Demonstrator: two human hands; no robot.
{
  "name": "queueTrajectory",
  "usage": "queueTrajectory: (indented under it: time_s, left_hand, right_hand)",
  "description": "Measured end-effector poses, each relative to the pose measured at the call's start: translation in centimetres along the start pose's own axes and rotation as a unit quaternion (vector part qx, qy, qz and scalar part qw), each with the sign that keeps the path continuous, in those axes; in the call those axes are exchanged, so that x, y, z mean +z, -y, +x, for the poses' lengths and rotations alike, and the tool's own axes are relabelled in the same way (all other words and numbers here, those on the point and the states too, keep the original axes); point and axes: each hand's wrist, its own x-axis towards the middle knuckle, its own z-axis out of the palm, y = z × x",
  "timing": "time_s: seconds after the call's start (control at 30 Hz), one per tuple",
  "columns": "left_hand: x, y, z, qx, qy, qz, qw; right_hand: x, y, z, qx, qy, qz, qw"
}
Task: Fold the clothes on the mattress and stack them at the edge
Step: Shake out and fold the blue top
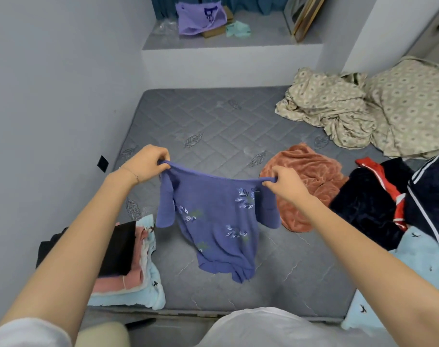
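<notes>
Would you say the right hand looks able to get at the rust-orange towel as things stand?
Probably yes, once freed. The right hand is pinching one shoulder of the purple embroidered top, held up with the left hand. The rust-orange towel lies uncovered on the mattress directly beyond that hand.

We could not see the lower layers of the folded stack of black, pink and pale-blue clothes (128,266) behind our left forearm (70,236); the frame's right edge cropped the beige patterned bedsheet (378,108).
</notes>
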Motion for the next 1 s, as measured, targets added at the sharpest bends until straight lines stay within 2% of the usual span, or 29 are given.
queueTrajectory:
  time_s: [0.07, 0.2, 0.27, 0.37, 0.53, 0.6, 0.7, 0.77, 0.83, 0.9, 1.0]
  left_hand:
    - [0.9, 0.4, -0.1, -0.008, -0.030, 0.027, 0.999]
    - [2.7, 0.3, -0.8, -0.096, -0.067, -0.008, 0.993]
    - [3.6, -0.5, -1.0, -0.134, -0.104, -0.080, 0.982]
    - [4.2, -2.2, -1.3, -0.169, -0.173, -0.252, 0.937]
    - [3.3, -5.1, -1.6, -0.178, -0.260, -0.371, 0.874]
    - [2.4, -5.8, -2.0, -0.157, -0.301, -0.357, 0.870]
    - [0.9, -6.0, -3.1, -0.103, -0.336, -0.302, 0.886]
    - [-0.3, -5.6, -3.7, -0.075, -0.324, -0.250, 0.909]
    - [-1.5, -4.9, -4.1, -0.026, -0.262, -0.222, 0.939]
    - [-2.4, -3.8, -4.6, 0.025, -0.148, -0.192, 0.970]
    - [-2.8, -2.5, -5.5, 0.018, 0.022, -0.107, 0.994]
  right_hand:
    - [-0.4, 0.2, 0.1, 0.010, -0.006, 0.038, 0.999]
    - [-0.7, 0.5, -0.1, 0.039, -0.024, 0.140, 0.989]
    - [-0.7, 0.7, -0.3, 0.043, -0.014, 0.146, 0.988]
    - [-0.6, 1.0, -0.5, 0.043, -0.013, 0.128, 0.991]
    - [-1.7, 2.3, -0.8, 0.027, -0.011, 0.135, 0.990]
    - [-2.7, 2.7, -1.0, 0.012, -0.013, 0.136, 0.991]
    - [-4.5, 3.1, -1.2, -0.017, -0.007, 0.151, 0.988]
    - [-5.9, 3.4, -1.4, -0.040, 0.018, 0.175, 0.984]
    - [-7.4, 3.6, -1.6, -0.067, 0.074, 0.212, 0.972]
    - [-8.7, 3.5, -2.0, -0.096, 0.148, 0.239, 0.955]
    - [-9.8, 2.8, -2.1, -0.123, 0.222, 0.199, 0.947]
